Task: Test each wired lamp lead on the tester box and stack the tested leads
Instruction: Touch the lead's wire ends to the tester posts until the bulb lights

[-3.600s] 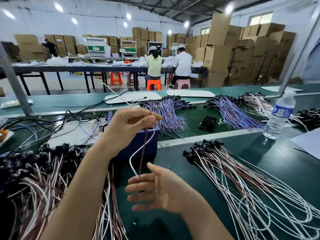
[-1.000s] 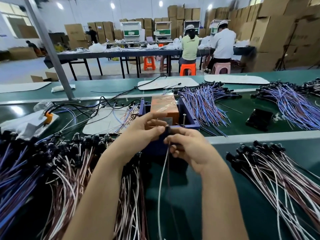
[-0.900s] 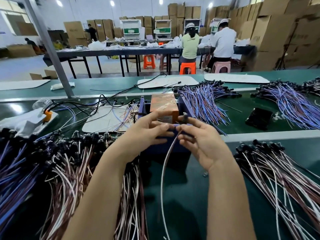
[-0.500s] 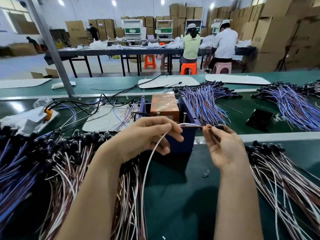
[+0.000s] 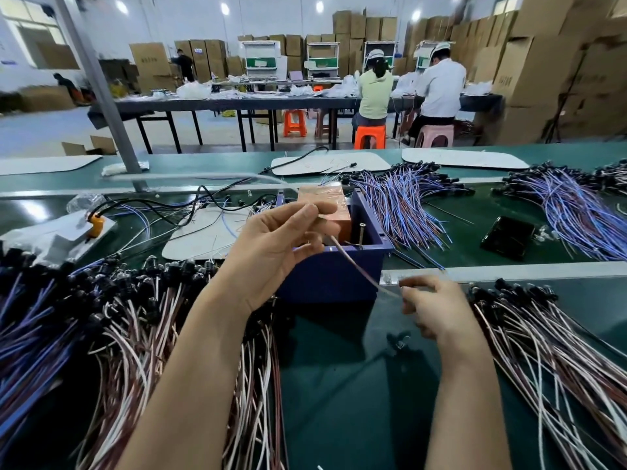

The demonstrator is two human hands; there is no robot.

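A blue tester box with an orange block inside stands at the middle of the green bench. My left hand is raised in front of the box, its fingers curled round a white-and-brown lamp lead. The lead runs down and right to my right hand, which pinches it by the fingertips. The lead's far tail is a blurred streak to the left of the box. A pile of brown-and-white leads lies on the left. A second pile of the same leads lies to the right of my right hand.
Bundles of blue-purple leads lie behind the box and at the far right. A black phone lies at the right. A slanted metal post rises at the back left. Two people sit at a far table.
My hands have drawn apart. My right hand has moved down and right with the lead, close to the right pile, and my left hand has risen in front of the box.
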